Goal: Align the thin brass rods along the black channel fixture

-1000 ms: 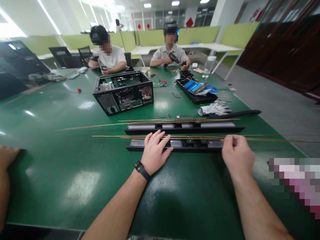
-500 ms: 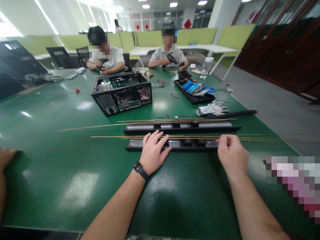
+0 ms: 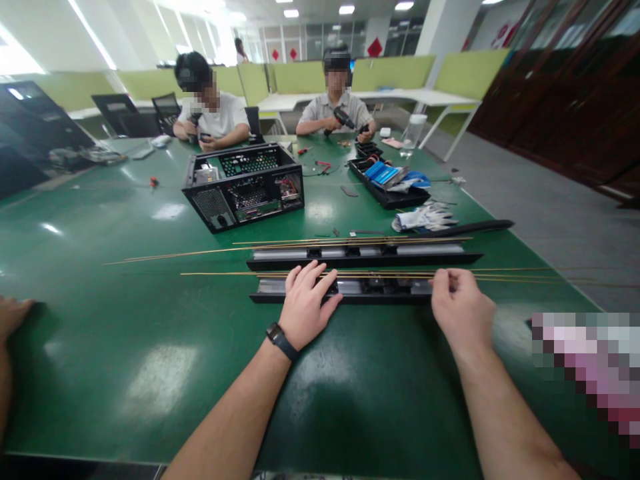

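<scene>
My left hand [image 3: 310, 300], a dark watch at its wrist, lies with fingers outstretched across the nearer long black-edged rail [image 3: 285, 299] and the thin rods over it. My right hand [image 3: 463, 303] pinches thin golden rods [image 3: 387, 275] near the rail's right end; how many it grips is hidden. These rods run lengthwise along the rail and stick out past both its ends. A second such rail [image 3: 360, 259] lies parallel just behind, with more golden rods [image 3: 185, 253] along its back edge. Black blocks sit inside both rails.
Beyond the rails stand an opened computer case [image 3: 245, 190] and a black tray [image 3: 387, 193] holding blue parts. White gloves [image 3: 425, 218] lie by a black strip [image 3: 475, 228]. Two people sit across the green table [image 3: 100, 333] with power drills. Another person's hand [image 3: 15, 317] rests at left.
My right hand has shifted slightly to the left along the rods. My left hand stays in place. The person at back left has changed how the drill is held.
</scene>
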`<state>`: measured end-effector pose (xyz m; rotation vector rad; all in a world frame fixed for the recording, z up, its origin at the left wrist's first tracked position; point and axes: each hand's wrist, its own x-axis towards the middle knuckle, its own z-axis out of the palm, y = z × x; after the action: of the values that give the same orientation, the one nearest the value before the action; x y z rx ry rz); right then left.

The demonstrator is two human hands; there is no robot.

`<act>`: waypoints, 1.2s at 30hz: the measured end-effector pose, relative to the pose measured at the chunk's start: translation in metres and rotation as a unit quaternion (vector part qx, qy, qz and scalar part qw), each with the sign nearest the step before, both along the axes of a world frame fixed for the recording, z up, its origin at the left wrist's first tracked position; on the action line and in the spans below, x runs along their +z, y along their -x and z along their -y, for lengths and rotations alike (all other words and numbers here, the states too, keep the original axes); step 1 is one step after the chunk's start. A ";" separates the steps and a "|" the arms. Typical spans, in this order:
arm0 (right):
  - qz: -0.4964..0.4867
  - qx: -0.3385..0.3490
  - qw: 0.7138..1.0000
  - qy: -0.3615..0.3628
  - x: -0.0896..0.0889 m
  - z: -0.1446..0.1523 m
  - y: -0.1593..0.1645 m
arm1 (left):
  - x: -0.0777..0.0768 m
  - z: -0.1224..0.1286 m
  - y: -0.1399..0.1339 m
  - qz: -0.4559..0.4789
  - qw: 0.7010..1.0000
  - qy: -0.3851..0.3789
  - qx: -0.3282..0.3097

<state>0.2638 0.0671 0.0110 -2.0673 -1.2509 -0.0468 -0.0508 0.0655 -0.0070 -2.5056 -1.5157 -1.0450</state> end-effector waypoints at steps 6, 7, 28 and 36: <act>-0.001 -0.054 0.999 0.005 0.000 -0.002 -0.010 | 0.000 0.000 0.000 0.001 1.000 0.000 -0.001; 0.001 -0.062 0.998 0.005 0.000 -0.003 -0.012 | 0.000 0.000 0.000 0.000 1.000 0.000 -0.001; 0.040 -0.020 0.999 0.025 0.000 -0.001 -0.005 | 0.000 0.000 0.000 0.001 1.000 -0.003 0.002; 0.019 -0.073 0.996 0.041 0.003 -0.002 -0.012 | 0.001 0.000 0.000 0.001 1.000 -0.001 0.000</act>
<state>0.2755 0.0693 0.0144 -2.2359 -1.1402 -0.1040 -0.0510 0.0655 -0.0062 -2.5036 -1.5141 -1.0504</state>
